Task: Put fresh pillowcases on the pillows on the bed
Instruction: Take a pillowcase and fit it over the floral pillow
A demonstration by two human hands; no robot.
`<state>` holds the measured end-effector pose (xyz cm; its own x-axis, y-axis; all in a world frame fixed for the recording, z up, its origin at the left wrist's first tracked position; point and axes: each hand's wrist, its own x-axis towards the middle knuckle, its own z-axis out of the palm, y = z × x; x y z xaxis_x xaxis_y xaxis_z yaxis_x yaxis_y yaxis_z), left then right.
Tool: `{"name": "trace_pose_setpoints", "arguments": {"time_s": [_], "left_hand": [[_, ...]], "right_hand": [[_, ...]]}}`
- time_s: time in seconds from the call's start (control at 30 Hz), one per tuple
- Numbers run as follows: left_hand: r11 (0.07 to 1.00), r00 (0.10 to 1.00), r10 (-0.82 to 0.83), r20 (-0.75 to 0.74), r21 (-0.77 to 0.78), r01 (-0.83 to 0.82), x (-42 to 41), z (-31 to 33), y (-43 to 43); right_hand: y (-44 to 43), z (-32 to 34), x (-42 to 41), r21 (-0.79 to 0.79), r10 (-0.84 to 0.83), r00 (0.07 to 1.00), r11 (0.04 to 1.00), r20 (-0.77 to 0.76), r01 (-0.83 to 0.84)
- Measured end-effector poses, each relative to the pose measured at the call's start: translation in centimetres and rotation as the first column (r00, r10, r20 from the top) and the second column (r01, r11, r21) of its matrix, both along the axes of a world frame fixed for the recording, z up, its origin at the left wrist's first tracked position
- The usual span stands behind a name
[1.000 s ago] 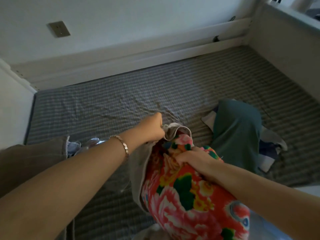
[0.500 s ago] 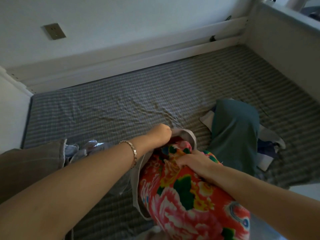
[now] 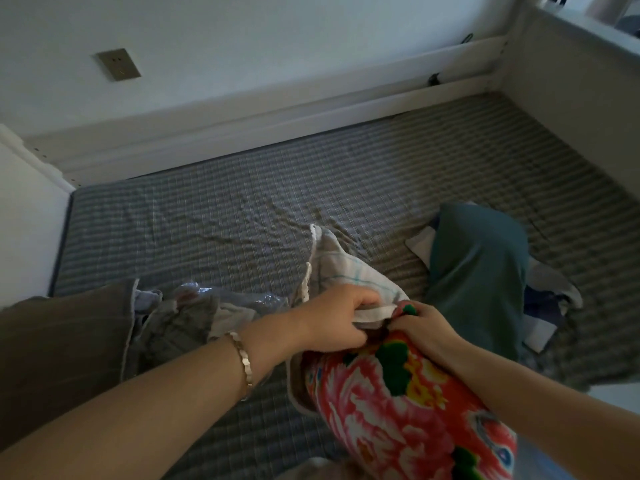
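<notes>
A red floral pillow (image 3: 408,407) lies near me on the bed, its far end at my hands. A pale checked pillowcase (image 3: 341,271) with a lace edge stands up from that end. My left hand (image 3: 332,320) grips the pillowcase's edge, fingers curled round the cloth. My right hand (image 3: 424,329) holds the pillow's far end, fingers pressed into the floral fabric. How much of the pillow sits inside the case is hidden by my hands.
The bed has a grey checked sheet (image 3: 277,209). A teal cloth (image 3: 478,271) lies over white and blue fabric to the right. Crumpled plastic and grey cloth (image 3: 194,306) sit on the left by my trouser leg (image 3: 62,358). White bed rails (image 3: 277,109) enclose the far side.
My left hand has drawn back toward me and lifted the pillowcase, so its lace-edged end now stands up. My right hand has shifted slightly on the pillow's end.
</notes>
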<state>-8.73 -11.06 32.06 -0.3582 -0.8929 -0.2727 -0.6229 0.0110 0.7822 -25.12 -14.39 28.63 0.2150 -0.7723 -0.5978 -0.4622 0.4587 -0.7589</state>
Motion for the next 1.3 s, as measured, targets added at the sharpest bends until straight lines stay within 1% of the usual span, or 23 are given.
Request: {"name": "trace_pose_setpoints", "arguments": {"time_s": [0.03,0.1,0.13,0.23,0.27,0.3,0.33,0.37,0.43,0.5,0.57,0.6,0.67,0.77,0.83,0.87,0.93,1.03,1.1,1.13,1.2,1.27,1.3], "left_hand": [[1.000,0.997,0.015,0.079,-0.024,-0.014,1.0,-1.0,0.2],[0.994,0.932,0.091,0.350,-0.095,-0.061,3.2,-3.4,0.8],[0.984,0.873,0.160,0.462,-0.147,-0.103,4.0,-4.7,1.2],[0.944,0.654,0.318,0.686,-0.293,-0.151,4.5,-8.2,2.1],[0.947,0.584,0.322,0.745,-0.261,-0.188,4.9,-9.2,2.4],[0.950,0.549,0.290,0.784,-0.167,-0.262,5.5,-9.8,2.9],[0.937,0.549,0.249,0.798,-0.055,-0.345,6.1,-10.1,3.3],[0.915,0.595,0.213,0.775,0.055,-0.399,6.5,-10.4,4.0],[0.905,0.727,0.130,0.675,0.220,-0.366,5.4,-10.3,5.3],[0.912,0.837,0.124,0.533,0.271,-0.308,2.9,-9.2,6.4],[0.901,0.892,0.258,0.371,0.240,-0.361,1.4,-7.5,6.6],[0.880,0.883,0.353,0.310,0.212,-0.426,1.5,-6.7,6.0],[0.833,0.838,0.460,0.293,0.184,-0.521,2.1,-5.4,4.4],[0.873,0.873,0.333,0.356,0.233,-0.428,1.0,-4.6,2.7],[0.874,0.896,0.346,0.277,0.253,-0.416,-0.8,-4.5,1.8],[0.843,0.876,0.438,0.202,0.249,-0.478,-1.4,-4.3,1.3],[0.752,0.776,0.623,0.096,0.199,-0.628,-1.2,-3.9,-0.7],[0.644,0.660,0.745,0.099,0.152,-0.750,0.6,-3.7,-3.5],[0.592,0.606,0.785,0.132,0.132,-0.795,2.2,-5.4,-3.8],[0.581,0.597,0.782,0.178,0.138,-0.802,2.9,-6.9,-3.3],[0.571,0.613,0.755,0.233,0.227,-0.789,4.1,-10.2,-1.6],[0.575,0.647,0.715,0.266,0.304,-0.760,5.0,-14.4,-0.3],[0.579,0.666,0.684,0.298,0.333,-0.744,5.3,-16.8,0.3]], "right_hand": [[-0.1,0.1,-0.2,0.012,-0.002,1.000,1.000,0.005,0.002],[-0.2,0.0,-0.4,0.046,-0.016,1.000,0.999,0.000,0.016],[-0.2,-0.2,-0.3,0.051,-0.004,1.000,0.999,-0.004,0.004],[-0.1,-0.4,0.1,0.043,0.006,1.000,0.999,-0.017,-0.005],[-0.2,-0.4,0.0,0.046,-0.020,1.000,0.999,0.000,0.020],[-0.4,-0.4,-0.3,0.052,-0.049,0.999,0.997,0.016,0.048],[-0.6,-0.4,-0.7,0.056,-0.084,0.996,0.995,0.031,0.082],[-0.9,-0.6,-1.2,0.066,-0.124,0.992,0.990,0.039,0.121],[-1.3,-0.9,-2.1,0.087,-0.195,0.980,0.978,0.038,0.191],[-1.8,-1.3,-3.0,0.072,-0.235,0.972,0.969,0.006,0.234],[-2.4,-1.9,-4.2,0.066,-0.195,0.979,0.978,-0.061,0.199],[-2.6,-2.3,-4.8,0.066,-0.183,0.979,0.980,-0.095,0.190],[-2.8,-3.0,-5.2,0.087,-0.218,0.966,0.969,-0.140,0.231],[-3.3,-3.2,-3.4,0.107,-0.257,0.954,0.956,-0.156,0.275],[-4.6,-3.1,-2.3,0.089,-0.245,0.957,0.961,-0.154,0.260],[-5.5,-2.8,-1.8,0.088,-0.255,0.959,0.960,-0.126,0.267],[-7.3,-2.2,-1.0,0.092,-0.302,0.952,0.948,-0.046,0.305],[-9.0,-1.0,1.3,-0.003,-0.443,0.893,0.896,0.080,0.445],[-9.9,-1.0,3.2,-0.076,-0.458,0.875,0.878,0.155,0.473],[-10.2,-1.7,4.0,-0.129,-0.406,0.905,0.898,0.130,0.421],[-10.0,-3.5,5.1,-0.260,-0.267,0.964,0.931,-0.005,0.257],[-8.9,-6.6,5.5,-0.340,-0.146,0.970,0.937,-0.192,0.074],[-8.1,-8.9,5.7,-0.338,-0.082,0.962,0.941,-0.262,-0.011]]}}
